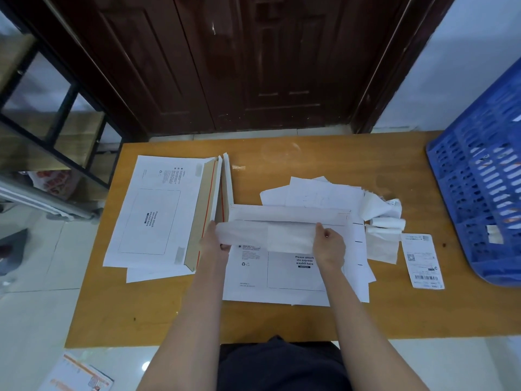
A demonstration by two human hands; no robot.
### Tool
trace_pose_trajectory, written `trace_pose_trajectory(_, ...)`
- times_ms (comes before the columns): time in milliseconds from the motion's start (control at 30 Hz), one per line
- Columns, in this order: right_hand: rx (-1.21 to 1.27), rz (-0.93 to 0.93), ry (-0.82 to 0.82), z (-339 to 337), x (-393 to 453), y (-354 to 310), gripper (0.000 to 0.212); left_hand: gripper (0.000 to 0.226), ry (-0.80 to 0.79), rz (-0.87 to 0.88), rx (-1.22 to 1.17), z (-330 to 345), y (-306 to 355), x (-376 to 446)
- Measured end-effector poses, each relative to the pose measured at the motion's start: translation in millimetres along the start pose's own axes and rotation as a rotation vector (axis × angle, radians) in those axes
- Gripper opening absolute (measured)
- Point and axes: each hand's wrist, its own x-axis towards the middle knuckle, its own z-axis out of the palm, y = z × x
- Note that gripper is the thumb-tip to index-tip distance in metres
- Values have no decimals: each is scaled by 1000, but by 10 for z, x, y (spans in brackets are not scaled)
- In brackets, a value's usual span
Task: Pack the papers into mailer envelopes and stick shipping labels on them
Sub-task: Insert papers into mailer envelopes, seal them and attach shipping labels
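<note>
A white mailer envelope [284, 275] lies flat in front of me on the wooden table [253, 323], printed side up, its flap [290, 213] open toward the far side. Over its upper part I hold a long translucent white strip [265, 237] stretched between both hands. My left hand [215, 238] pinches its left end and my right hand [329, 244] pinches its right end. Loose white papers [318, 194] lie just beyond the flap. A printed shipping label [423, 261] rests on the table to the right.
A stack of white mailers [152, 215] with brown flaps and red tear strips lies at the left. Crumpled backing strips [383, 221] sit right of the envelope. A blue plastic crate [485, 176] stands on the table's right end. A dark wooden door [253, 60] is behind.
</note>
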Motion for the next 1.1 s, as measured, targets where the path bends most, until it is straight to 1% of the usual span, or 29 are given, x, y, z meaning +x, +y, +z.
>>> trace_pose_trajectory(167,20,3,-5,-27,19,59,48,10,-36,17,27,6,24,-24)
trace_pose_trajectory(233,52,50,33,-97,97,144,48,12,-37,28,-18,-44,92,-37)
trace_pose_trajectory(267,75,85,60,-159,150,201,47,11,0,32,-49,-77,127,-37)
trace_pose_trajectory(333,136,115,88,-266,222,284,48,19,49,40,-66,-130,176,-39)
trace_pose_trajectory(367,170,115,83,-283,224,300,49,21,33,44,-60,-134,172,-37)
trace_pose_trajectory(467,228,85,38,-242,149,264,51,29,-52,57,69,-45,61,-50)
trace_pose_trajectory(567,303,92,-2,-233,97,242,51,41,-98,123,257,90,-1,-92)
trace_pose_trajectory(633,348,116,-26,-279,105,259,51,43,-123,162,362,213,-26,-108)
trace_pose_trajectory(700,395,152,-76,-359,101,280,48,41,-160,179,461,373,-85,-152)
trace_pose_trajectory(767,451,170,-130,-465,116,310,48,42,-221,182,525,587,-173,-238)
trace_pose_trajectory(833,492,166,-191,-579,155,352,60,42,-278,189,548,862,-278,-328)
trace_pose_trajectory(867,496,149,-218,-643,163,373,61,39,-316,185,553,1022,-339,-387)
trace_pose_trajectory(933,458,104,-277,-785,162,414,52,29,-413,168,578,1365,-476,-537)
trace_pose_trajectory(1000,417,61,-336,-892,178,488,48,27,-545,142,615,1695,-638,-706)
trace_pose_trajectory(1067,376,58,-363,-984,167,570,38,34,-735,69,600,1966,-826,-847)
trace_pose_trajectory(1100,375,65,-359,-1019,165,605,40,39,-849,14,576,2071,-922,-899)
